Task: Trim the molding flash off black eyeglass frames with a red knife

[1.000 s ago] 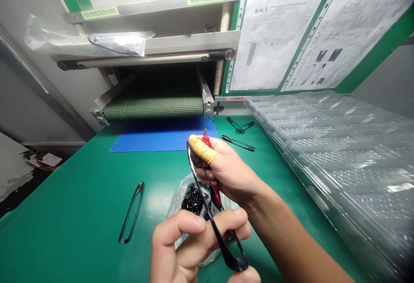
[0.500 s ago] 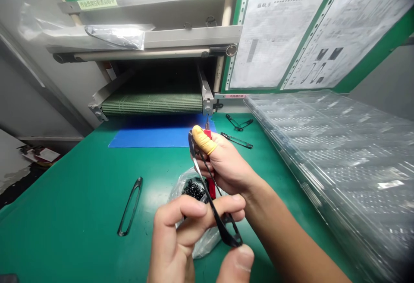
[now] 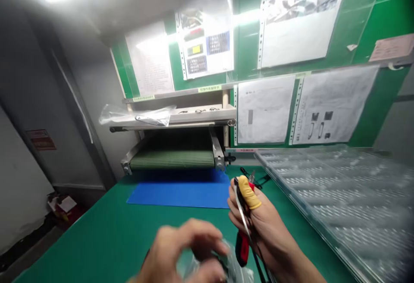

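My right hand (image 3: 263, 220) is closed round a long black loop-shaped part (image 3: 243, 214) and a red-handled tool (image 3: 242, 244); its thumb wears a yellow finger cot (image 3: 249, 191). My left hand (image 3: 184, 248) is low in the view and smeared by motion, over a clear plastic bag (image 3: 233, 268) of small black pieces. Whether the left fingers hold anything is not clear.
A blue mat (image 3: 181, 190) lies on the green table (image 3: 106, 235) before a green conveyor belt (image 3: 171, 160). Stacked clear blister trays (image 3: 339, 196) fill the right side. More black parts (image 3: 260, 179) lie behind my right hand. Papers hang on the green board.
The view has tilted upward, showing the wall and board. My left hand has let go of the loop's lower end and dropped towards the bag; my right hand keeps the loop and tool.
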`<state>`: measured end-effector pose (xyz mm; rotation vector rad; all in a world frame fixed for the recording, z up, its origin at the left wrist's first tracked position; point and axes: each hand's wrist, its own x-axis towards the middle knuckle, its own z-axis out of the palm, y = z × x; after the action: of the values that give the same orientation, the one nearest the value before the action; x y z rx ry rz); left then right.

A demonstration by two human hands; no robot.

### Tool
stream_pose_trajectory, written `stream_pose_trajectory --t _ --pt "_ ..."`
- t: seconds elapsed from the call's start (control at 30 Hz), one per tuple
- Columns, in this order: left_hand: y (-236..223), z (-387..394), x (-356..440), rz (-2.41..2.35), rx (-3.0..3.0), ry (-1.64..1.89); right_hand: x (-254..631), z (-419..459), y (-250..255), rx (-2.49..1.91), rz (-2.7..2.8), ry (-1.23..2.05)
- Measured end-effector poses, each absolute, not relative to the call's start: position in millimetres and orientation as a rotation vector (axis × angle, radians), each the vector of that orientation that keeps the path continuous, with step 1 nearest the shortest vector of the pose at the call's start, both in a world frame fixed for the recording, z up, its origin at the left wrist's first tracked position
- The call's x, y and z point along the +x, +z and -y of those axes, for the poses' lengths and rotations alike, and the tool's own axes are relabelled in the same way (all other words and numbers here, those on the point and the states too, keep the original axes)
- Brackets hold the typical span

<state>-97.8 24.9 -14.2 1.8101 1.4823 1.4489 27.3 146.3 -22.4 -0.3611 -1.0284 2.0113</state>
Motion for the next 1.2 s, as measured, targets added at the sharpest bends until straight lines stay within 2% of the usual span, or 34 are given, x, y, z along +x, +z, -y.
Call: stream_pose_trajectory --t 0.07,0.17,0.3,0.43,0.57,0.83,1.2 --pt "18 -60 -138 -1.99 2.2 1.279 34 -150 -17 -0.397 0.975 1.998" --pt "76 -127 -194 -2.351 2.147 1.362 42 -154 -11 -0.413 0.916 1.98" --pt "138 -213 -240 -2.619 2.017 1.102 47 -159 -10 -0.429 0.862 1.96" --pt "171 -268 -257 -2.747 1.773 0.654 50 -167 -13 -0.434 0.835 1.965" --pt "178 -298 -268 -2.807 1.572 0.402 59 -177 -13 -0.426 0.854 2.023" --pt "181 -313 -293 -2.855 1.552 0.218 67 -175 -5 -0.444 0.907 1.958" --pt "172 -302 -306 -2.768 1.692 0.354 63 -177 -7 -0.466 0.947 1.897"
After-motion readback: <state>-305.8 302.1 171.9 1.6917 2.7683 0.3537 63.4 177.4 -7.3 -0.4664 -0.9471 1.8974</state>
